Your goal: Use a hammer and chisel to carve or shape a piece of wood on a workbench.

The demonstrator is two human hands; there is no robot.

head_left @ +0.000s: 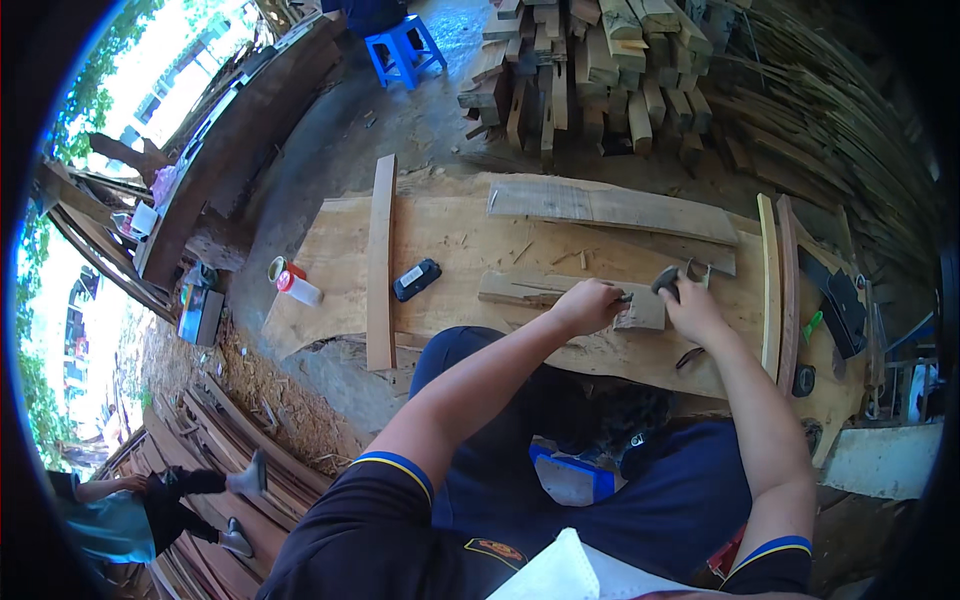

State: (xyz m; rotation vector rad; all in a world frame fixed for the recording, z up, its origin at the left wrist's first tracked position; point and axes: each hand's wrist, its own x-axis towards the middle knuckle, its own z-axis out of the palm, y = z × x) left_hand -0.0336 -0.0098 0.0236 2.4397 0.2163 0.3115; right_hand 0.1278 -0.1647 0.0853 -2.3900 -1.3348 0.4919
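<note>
My left hand is closed around a small dark tool, likely a chisel, at the right part of a short weathered plank, whose surface is split and chipped. Just to the right, my right hand grips a dark-headed tool, perhaps a hammer, raised over the plank's end. The plank lies on a large live-edge wooden slab with wood chips. A small dark curved item lies below my right hand. Behind the plank are longer loose boards.
Crosswise boards lie at both sides, with a black case, bottle, black tool and tape roll. Stacked timber and blue stool stand behind. Another person is at lower left by planks.
</note>
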